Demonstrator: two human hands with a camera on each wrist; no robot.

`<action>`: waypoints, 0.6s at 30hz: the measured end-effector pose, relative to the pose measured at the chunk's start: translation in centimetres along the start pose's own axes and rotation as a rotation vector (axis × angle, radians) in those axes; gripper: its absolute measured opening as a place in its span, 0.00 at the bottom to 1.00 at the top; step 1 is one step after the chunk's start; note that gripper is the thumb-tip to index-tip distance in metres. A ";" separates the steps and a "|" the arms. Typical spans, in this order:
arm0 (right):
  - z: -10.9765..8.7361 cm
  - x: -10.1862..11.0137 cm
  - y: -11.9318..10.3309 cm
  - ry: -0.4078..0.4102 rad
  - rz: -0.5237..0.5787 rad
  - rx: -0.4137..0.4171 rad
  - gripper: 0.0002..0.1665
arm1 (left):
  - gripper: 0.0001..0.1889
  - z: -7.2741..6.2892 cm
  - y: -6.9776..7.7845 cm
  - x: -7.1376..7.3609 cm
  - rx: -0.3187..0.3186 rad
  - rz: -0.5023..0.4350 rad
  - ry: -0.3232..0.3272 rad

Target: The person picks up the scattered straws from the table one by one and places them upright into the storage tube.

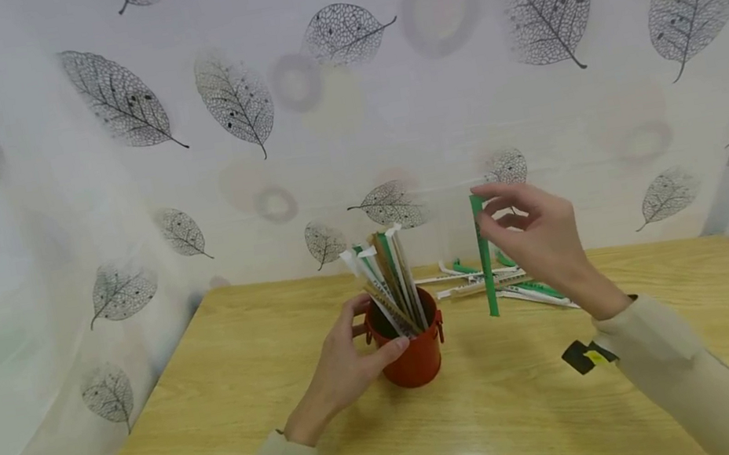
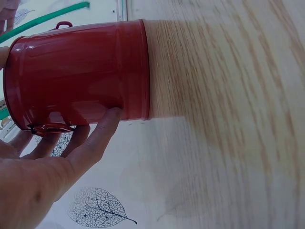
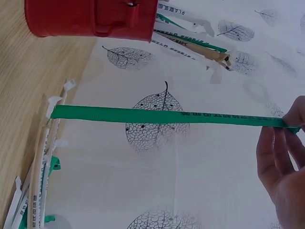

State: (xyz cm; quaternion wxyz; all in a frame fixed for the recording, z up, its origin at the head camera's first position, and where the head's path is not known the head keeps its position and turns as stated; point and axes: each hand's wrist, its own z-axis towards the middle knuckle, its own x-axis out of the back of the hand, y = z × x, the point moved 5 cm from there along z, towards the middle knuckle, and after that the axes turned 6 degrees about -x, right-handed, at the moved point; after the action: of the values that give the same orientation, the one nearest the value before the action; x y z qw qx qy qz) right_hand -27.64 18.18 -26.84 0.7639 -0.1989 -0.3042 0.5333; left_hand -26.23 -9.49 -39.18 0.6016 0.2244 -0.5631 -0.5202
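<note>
A small red metal bucket [image 1: 413,369] with loop handles at its sides stands on the table. Several paper-wrapped straws [image 1: 390,279], white, brown and green, lean upright in it. My left hand [image 1: 341,374] grips the bucket from the left, thumb at the front rim and fingers round the side. To the right of the bucket, my right hand [image 1: 541,235] pinches a green wrapped straw [image 1: 488,271] near its top end. This straw hangs upright, with dark print on its wrapper [image 3: 167,116] in the right wrist view.
Behind the held straw, a loose pile of wrapped straws [image 1: 481,287] in white, brown and green lies on the wooden table [image 1: 221,409]. A pale cloth with leaf prints [image 1: 351,142] hangs behind the table's back edge and along the left.
</note>
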 end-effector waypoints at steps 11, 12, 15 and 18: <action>2.3 -1.2 -2.8 0.046 0.089 0.064 0.15 | 0.39 0.2 0.1 0.1 0.001 0.010 -0.005; 2.5 -1.3 -3.0 0.048 0.104 0.071 0.15 | 0.39 0.1 0.1 0.1 0.003 0.010 -0.005; 3.1 -1.6 -3.8 0.065 0.152 0.089 0.14 | 0.39 0.1 0.1 0.1 0.008 0.008 -0.004; 3.3 -2.0 -4.5 0.088 0.193 0.106 0.14 | 0.39 0.0 0.1 0.1 0.012 0.008 0.000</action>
State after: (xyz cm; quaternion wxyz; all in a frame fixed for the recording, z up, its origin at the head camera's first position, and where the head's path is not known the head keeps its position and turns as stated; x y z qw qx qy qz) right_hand -27.20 14.65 -22.06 0.7311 -0.2098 -0.2212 0.6104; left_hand -26.23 -9.57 -39.08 0.6022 0.2257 -0.5672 -0.5144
